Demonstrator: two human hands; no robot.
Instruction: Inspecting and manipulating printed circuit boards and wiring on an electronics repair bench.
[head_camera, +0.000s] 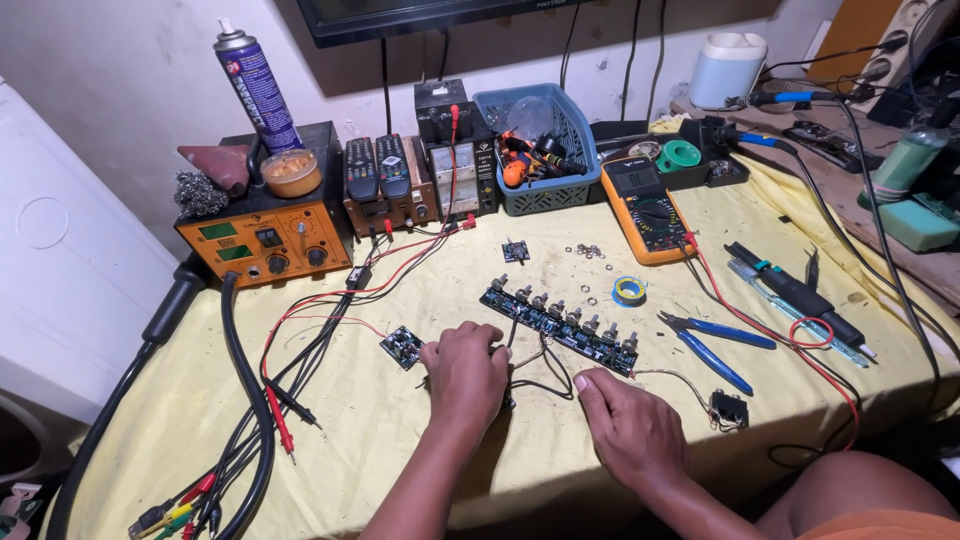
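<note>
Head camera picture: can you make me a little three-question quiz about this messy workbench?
1. True or false: the blue-handled pliers lie to the right of the long dark circuit board with a row of knobs.
2. Which sits in front of the blue plastic basket? A) orange-yellow multimeter B) white plastic jug C) blue spray can
3. Fill in: the left hand rests beside a small square ____ board on the yellow cloth.

Key: 1 true; 2 A; 3 circuit.
</note>
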